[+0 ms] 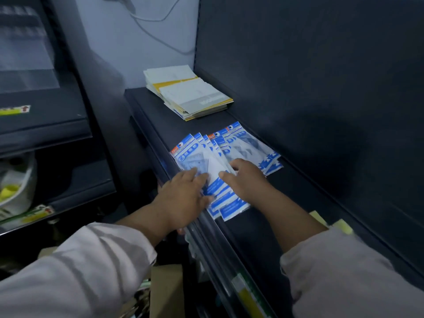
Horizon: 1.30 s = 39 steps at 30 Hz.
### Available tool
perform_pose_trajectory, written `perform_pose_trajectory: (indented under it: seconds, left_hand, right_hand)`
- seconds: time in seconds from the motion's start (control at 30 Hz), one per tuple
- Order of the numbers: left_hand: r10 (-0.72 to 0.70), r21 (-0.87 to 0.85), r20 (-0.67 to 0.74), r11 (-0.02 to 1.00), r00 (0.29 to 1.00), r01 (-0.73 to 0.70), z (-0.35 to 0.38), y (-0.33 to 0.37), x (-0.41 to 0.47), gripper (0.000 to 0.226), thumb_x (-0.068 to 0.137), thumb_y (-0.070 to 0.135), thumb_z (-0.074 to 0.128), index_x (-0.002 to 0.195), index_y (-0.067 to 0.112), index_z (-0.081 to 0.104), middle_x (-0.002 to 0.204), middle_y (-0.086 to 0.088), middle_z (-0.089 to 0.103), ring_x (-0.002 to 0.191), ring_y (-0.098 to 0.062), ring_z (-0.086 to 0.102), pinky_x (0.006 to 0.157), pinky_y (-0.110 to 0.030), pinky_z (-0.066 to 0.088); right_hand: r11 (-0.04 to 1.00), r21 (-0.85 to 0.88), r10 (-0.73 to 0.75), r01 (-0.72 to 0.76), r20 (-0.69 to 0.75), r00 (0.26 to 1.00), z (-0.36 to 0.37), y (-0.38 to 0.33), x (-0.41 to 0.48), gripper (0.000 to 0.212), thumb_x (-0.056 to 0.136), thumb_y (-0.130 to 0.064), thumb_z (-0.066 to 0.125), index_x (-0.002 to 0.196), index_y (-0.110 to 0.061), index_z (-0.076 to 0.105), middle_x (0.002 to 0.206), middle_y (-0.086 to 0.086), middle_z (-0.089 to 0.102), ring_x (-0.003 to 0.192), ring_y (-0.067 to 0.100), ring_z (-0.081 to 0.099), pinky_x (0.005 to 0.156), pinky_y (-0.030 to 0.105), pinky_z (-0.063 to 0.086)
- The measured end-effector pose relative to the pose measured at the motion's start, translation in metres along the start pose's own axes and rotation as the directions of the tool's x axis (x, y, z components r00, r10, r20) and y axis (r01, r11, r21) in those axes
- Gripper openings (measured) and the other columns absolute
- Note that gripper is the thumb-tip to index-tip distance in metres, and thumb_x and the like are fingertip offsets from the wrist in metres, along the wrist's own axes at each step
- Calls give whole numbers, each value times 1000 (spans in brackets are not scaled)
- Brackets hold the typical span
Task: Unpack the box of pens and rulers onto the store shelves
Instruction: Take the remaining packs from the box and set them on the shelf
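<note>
Blue-white packets (226,154): fanned on dark shelf (257,226), overhanging its front edge.
Left hand (183,198): flat on the 9 o'clock packets.
Right hand (244,177): fingers spread, pressing.
Paper stack (188,92): 12 o'clock, apart.
Open room: bare shelf, 5 o'clock.

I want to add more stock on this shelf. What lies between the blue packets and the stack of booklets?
Nothing: in the head view a bare strip of dark shelf separates the blue packets from the booklets.

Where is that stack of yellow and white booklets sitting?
The booklet stack lies at the far end of the dark shelf, beyond the blue packets under both hands.
</note>
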<state>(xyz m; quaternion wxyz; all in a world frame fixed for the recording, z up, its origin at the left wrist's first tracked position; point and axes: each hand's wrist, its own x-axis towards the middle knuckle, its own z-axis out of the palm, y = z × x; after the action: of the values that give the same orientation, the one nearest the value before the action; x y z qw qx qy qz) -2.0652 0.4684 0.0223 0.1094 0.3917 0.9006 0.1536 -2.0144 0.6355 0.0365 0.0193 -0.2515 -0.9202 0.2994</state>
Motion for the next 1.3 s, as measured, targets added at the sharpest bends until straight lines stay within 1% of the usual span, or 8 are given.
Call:
perform_pose_trajectory:
  seconds: [0.1,0.17,0.3,0.4,0.53,0.7,1.03,1.3]
  left_hand:
    - [-34,24,4,999,999,34,9,5,8,62,92,56,40,145,27,25,155,-4,17,141,-24,17,115,-41,21]
    - [-49,28,-66,998,997,51,11,7,12,56,90,58,42,137,28,33,148,-2,28,136,-23,27,112,-39,26]
    - [-53,191,-136,978,989,79,17,15,19,63,86,64,41,137,28,30,142,0,32,133,-21,30,113,-38,19]
    - [-59,201,-135,976,989,86,21,20,24,65,88,63,39,141,29,25,147,-2,27,140,-23,19,115,-40,10]
    - [-57,94,-108,993,992,68,21,19,29,69,88,61,43,143,28,19,150,0,25,138,-18,24,115,-37,16]
    - [-94,74,-90,992,992,101,15,9,21,86,88,63,42,151,20,3,158,-6,11,145,-20,14,118,-41,14]
    - [-134,116,-189,981,973,157,-7,-48,-72,82,89,57,44,151,21,6,158,-8,12,145,-21,13,115,-36,16]
    - [-276,176,-120,940,954,293,-4,-154,-196,77,92,58,39,151,21,5,159,-6,9,145,-24,11,116,-39,17]
  right_hand:
    - [978,-195,-83,73,-43,996,0,14,8,36,98,-35,42,127,-20,54,135,1,49,126,27,38,102,40,37]
    - [950,-292,-110,112,25,994,0,23,11,46,101,-38,34,144,-24,37,153,-1,29,140,26,21,113,42,24]
    - [931,-347,-48,113,189,981,3,40,18,53,101,-49,19,151,-36,11,161,-7,8,148,22,0,119,45,6]
    - [938,-331,-45,105,184,982,-1,43,23,53,100,-50,18,151,-38,9,161,-9,7,148,20,0,119,45,5]
    - [951,-295,-67,98,114,991,-10,42,21,56,101,-49,22,152,-31,11,161,-3,9,147,22,2,118,47,6]
    - [939,-297,-169,173,39,985,-13,23,8,54,102,-44,26,152,-27,16,161,-1,10,148,20,2,119,46,7]
    - [873,-309,-406,377,-35,913,40,-59,-53,59,94,-46,37,146,-19,36,155,7,29,145,27,18,117,39,14]
    - [824,-299,-456,482,155,876,155,-116,-125,60,91,-42,54,144,-17,39,152,6,34,141,25,27,116,37,20]
